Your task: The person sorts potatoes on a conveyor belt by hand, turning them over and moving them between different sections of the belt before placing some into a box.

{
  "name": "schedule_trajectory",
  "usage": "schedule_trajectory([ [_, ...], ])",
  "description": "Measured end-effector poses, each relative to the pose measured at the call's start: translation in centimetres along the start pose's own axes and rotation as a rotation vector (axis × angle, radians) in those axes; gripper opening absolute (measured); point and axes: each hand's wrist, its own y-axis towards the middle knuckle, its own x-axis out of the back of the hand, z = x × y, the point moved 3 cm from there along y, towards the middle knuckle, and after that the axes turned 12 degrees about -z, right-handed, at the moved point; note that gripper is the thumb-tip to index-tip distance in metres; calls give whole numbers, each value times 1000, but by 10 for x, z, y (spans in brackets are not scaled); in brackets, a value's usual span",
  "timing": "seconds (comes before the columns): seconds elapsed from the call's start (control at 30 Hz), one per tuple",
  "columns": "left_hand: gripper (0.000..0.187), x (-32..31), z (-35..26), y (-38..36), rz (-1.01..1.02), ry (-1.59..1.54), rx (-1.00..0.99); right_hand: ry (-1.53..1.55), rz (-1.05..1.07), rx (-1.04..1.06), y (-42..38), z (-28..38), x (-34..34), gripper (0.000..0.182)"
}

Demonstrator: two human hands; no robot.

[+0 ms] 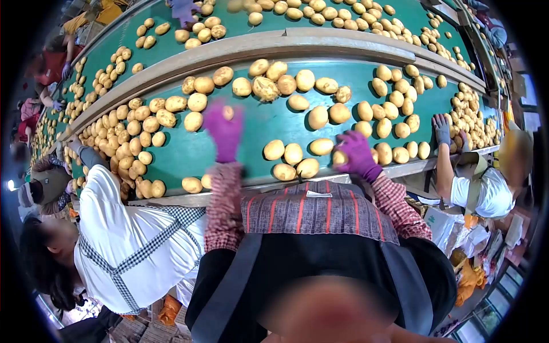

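Observation:
My left hand [223, 130], in a purple glove and smeared by motion, is over the green conveyor belt [251, 123] with its fingers closed around a small potato [228, 112]. Close to the belt's near edge, my right hand [357, 154], gloved in purple too, curls its fingers over another potato [339, 158]. Just left of that hand lies a loose group of potatoes [293, 153]. A larger potato with rough, peeling skin [265, 89] sits farther up the belt among several others.
A metal divider [240, 50] separates this belt from a second potato belt [229, 11] beyond. A person in white [137, 234] works at my left, beside a dense potato pile [111, 134]. Another person's gloved hand [441, 129] rests on the belt at right.

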Motion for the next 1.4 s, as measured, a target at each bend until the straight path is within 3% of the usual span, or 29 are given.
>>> schedule_trajectory([
  [0.07, 55, 27, 53, 51, -341, 459, -113, -14, -29, -156, -1, -43, 5, 49],
  [0.1, 63, 31, 83, 62, -293, 616, 68, -150, -233, -140, -7, -56, 12, 51],
  [0.13, 65, 33, 104, 65, -113, 600, 237, -172, -395, -207, -9, -68, 10, 50],
  [0.17, 61, 26, 101, 64, -102, 596, 326, -200, -563, -271, -6, -72, 4, 50],
  [0.23, 56, 4, 108, 55, -183, 356, 153, 14, -674, -328, 15, -59, 10, 49],
  [0.3, 52, -28, 108, 38, -44, 132, 163, 163, -585, -248, 39, -38, -16, 44],
  [0.37, 46, -50, 40, 15, 29, 115, 98, 168, -488, 42, 67, 6, -12, 43],
  [0.4, 44, -69, 17, 1, 7, -122, -1, 179, -452, 111, 73, 22, -19, 42],
  [0.43, 47, -96, 11, -10, 181, -127, 80, 192, -421, 185, 75, 31, -25, 41],
  [0.47, 54, -101, -36, -21, 125, -107, 27, 137, -383, 195, 76, 30, -31, 39],
  [0.5, 58, -119, -52, -37, 134, -256, 123, 83, -343, 207, 75, 27, -40, 37],
  [0.57, 63, -132, -105, -63, 250, -175, 129, -17, -316, 165, 68, 8, -40, 31],
  [0.63, 68, -143, -149, -89, 470, -318, 211, -114, -335, 62, 53, -27, -32, 23],
  [0.67, 69, -157, -160, -110, 534, -612, 306, -101, -247, -8, 48, -42, -16, 21],
  [0.7, 66, -167, -165, -131, 624, -581, 326, -163, -226, -1, 44, -54, -4, 21],
  [0.77, 65, -161, -198, -150, 703, -485, -113, -263, -134, -29, 35, -81, 4, 23],
  [0.87, 60, -127, -232, -151, 622, -457, -210, -241, -172, -141, 6, -140, 15, 29],
  [0.9, 58, -120, -227, -152, 532, -356, -252, -166, -224, -216, -8, -154, 31, 31],
  [0.93, 57, -112, -216, -149, 440, -257, -293, -226, -387, -135, -22, -182, 34, 31],
  [1.03, 52, -72, -181, -130, 111, -59, -401, -432, -254, -232, -49, -253, 59, 35],
  [1.07, 53, -61, -159, -132, 67, 55, -237, -414, -524, -139, -67, -287, 62, 38],
  [1.1, 54, -47, -132, -136, 19, 163, -75, -465, -307, -353, -75, -307, 75, 40],
  [1.17, 60, -21, -108, -136, 73, 529, -9, -683, -337, -704, -91, -341, 73, 41],
  [1.2, 63, -17, -117, -142, 79, 633, -50, -571, -484, -704, -89, -336, 77, 43],
  [1.23, 66, -16, -129, -146, 87, 740, -90, -379, -756, -528, -85, -338, 63, 42],
  [1.27, 69, -26, -130, -157, 56, 715, -167, -277, -821, -448, -72, -317, 56, 42],
  [1.33, 65, -57, -155, -161, 325, 670, -82, 94, -780, -294, -31, -263, 43, 34],
  [1.37, 64, -73, -183, -166, 491, 732, -75, 73, -672, -221, -6, -222, 48, 31],
  [1.4, 62, -97, -182, -187, 369, 474, -194, 184, -567, -158, 10, -186, 60, 34],
])
